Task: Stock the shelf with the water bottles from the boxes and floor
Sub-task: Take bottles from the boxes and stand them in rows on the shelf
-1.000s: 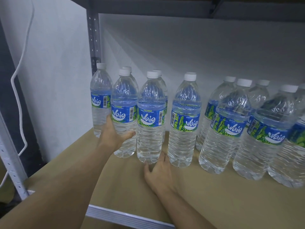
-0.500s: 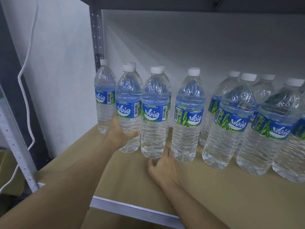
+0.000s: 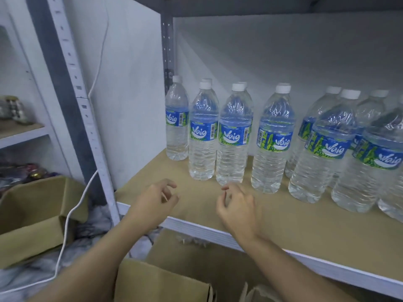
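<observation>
Left hand and right hand hover over the shelf front, near the upright Waig water bottles; each grip is loosely curled and holds nothing.

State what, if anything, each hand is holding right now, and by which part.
Nothing is held. The left hand and the right hand hover empty, fingers loosely curled, over the front of the shelf, clear of the water bottles.
</observation>
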`<state>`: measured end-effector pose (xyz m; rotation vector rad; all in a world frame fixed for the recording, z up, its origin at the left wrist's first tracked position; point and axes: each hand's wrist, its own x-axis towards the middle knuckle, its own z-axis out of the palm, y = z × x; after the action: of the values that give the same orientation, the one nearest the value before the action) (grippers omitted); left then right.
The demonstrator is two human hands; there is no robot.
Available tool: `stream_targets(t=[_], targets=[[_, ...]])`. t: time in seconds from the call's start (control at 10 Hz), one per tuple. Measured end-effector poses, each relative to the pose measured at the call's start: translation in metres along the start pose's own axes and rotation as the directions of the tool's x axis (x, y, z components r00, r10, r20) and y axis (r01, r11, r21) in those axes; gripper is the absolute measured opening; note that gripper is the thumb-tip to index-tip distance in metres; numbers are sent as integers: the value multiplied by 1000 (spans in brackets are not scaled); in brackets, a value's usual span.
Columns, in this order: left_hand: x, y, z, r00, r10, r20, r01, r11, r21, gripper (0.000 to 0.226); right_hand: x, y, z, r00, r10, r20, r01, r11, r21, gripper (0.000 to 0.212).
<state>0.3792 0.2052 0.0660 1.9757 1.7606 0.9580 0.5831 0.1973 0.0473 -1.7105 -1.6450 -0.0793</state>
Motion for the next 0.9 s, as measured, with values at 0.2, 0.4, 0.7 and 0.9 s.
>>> stream_targets(t=[0.2,0.4,0.7,0.9], targets=[[-70,-56,-37,993,-113,23,110,986,127,29,-51,-36,-4,986,26,166,-48,990,130,20],[-139,-112,-25,989,-151,9,146,968,204,17,-116,-56,22,846,124,518,-215,969,121,27],[-213,-187,79,823,-438,362,369,896,247,23,-222,-55,119,383,349,855,-501,856,-126,53],[-232,-235,131,606,-614,506,538,785,308,48,-263,-32,186,84,458,885,-439,814,-379,55]])
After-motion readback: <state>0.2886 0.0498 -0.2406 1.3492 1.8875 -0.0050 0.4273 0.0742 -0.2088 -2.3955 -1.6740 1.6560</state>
